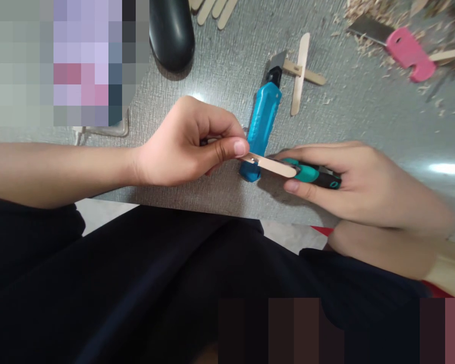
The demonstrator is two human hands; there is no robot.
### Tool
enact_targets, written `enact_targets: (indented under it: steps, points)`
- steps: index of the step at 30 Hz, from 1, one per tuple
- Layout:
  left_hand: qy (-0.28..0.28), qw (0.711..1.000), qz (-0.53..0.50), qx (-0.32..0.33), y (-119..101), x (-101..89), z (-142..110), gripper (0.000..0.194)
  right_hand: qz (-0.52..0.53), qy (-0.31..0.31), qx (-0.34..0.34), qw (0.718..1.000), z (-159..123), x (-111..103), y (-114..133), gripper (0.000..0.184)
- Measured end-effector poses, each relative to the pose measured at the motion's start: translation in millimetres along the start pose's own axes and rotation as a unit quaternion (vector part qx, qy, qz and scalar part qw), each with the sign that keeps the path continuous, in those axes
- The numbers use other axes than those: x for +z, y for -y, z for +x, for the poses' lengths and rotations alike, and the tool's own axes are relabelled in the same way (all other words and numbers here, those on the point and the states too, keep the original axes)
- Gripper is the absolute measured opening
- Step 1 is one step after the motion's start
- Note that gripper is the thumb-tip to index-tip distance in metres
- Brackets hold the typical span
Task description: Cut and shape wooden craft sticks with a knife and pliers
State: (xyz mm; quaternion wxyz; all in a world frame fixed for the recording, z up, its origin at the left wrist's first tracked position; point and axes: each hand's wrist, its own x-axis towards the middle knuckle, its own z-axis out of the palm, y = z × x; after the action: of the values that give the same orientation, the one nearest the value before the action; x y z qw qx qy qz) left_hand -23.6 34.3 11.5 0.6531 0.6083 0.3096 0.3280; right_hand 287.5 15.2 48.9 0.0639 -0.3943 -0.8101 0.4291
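Observation:
My left hand pinches one end of a wooden craft stick between thumb and finger. A notch shows in the stick near my thumb. My right hand is closed round a tool with a teal-and-black handle, held right against the stick's far end. The working end of this tool is mostly hidden behind the stick, so its kind is unclear. Beneath the stick, a blue utility knife lies on the table with its blade out. Two crossed craft sticks rest beside that blade.
At the upper right lies a pink-handled knife among wood shavings. A rounded black object stands at the top, near several loose craft sticks. A white cable is at the left. The grey table's front edge runs just before my lap.

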Motion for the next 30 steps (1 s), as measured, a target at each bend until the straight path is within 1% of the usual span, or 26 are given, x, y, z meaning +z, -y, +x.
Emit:
enact_targets:
  steps: [5, 9, 12, 15, 17, 18, 19, 20, 21, 22, 23, 24, 26, 29, 30]
  points:
    - [-0.029, 0.997, 0.060, 0.030, 0, -1.8, 3, 0.037, -0.008, 0.023, 0.010, 1.000, 0, -1, 1, 0.027]
    - [-0.027, 0.994, 0.096, 0.053, 0, -1.7, 2, 0.030, 0.006, 0.041, 0.039, 0.998, 0, -4, 4, 0.029]
    - [-0.039, 0.991, 0.122, 0.050, -4, 0.1, -2, 0.023, 0.013, 0.039, 0.057, 0.998, 1, -2, 7, 0.033]
    - [-0.053, 0.985, 0.166, 0.020, -6, 1.4, -5, 0.024, 0.020, 0.046, 0.086, 0.995, 3, 2, 10, 0.033]
    - [-0.061, 0.983, 0.170, 0.022, -3, 0.6, -4, 0.025, 0.021, 0.046, 0.106, 0.993, 5, 4, 13, 0.032]
    - [-0.057, 0.984, 0.167, 0.030, 1, -0.3, -3, 0.024, 0.023, 0.046, 0.111, 0.993, 5, 4, 14, 0.031]
    - [-0.063, 0.984, 0.157, 0.062, 5, -1.3, -2, 0.024, 0.026, 0.045, 0.115, 0.992, 6, 5, 14, 0.030]
    - [-0.041, 0.983, 0.154, 0.092, 9, -2.3, -1, 0.022, 0.029, 0.043, 0.116, 0.992, 6, 5, 15, 0.029]
    - [-0.043, 0.981, 0.162, 0.102, 13, -3.2, 0, 0.021, 0.032, 0.041, 0.117, 0.992, 7, 6, 15, 0.027]
    - [-0.074, 0.977, 0.166, 0.112, 16, -3.7, 1, 0.024, 0.032, 0.038, 0.119, 0.992, 7, 6, 15, 0.027]
    - [-0.061, 0.976, 0.161, 0.136, 19, -3.8, 1, 0.023, 0.031, 0.035, 0.123, 0.991, 8, 7, 16, 0.027]
    - [-0.058, 0.975, 0.155, 0.145, 20, -3.5, 1, 0.023, 0.031, 0.031, 0.125, 0.991, 8, 8, 15, 0.027]
    - [-0.062, 0.980, 0.143, 0.127, 19, -1.9, 0, 0.026, 0.035, 0.027, 0.132, 0.990, 9, 10, 15, 0.027]
    - [-0.075, 0.987, 0.129, 0.063, 14, 0.9, -2, 0.032, 0.040, 0.008, 0.153, 0.987, 10, 14, 13, 0.028]
    - [-0.071, 0.989, 0.119, 0.045, 13, 1.4, -2, 0.034, 0.040, -0.002, 0.157, 0.987, 10, 15, 13, 0.028]
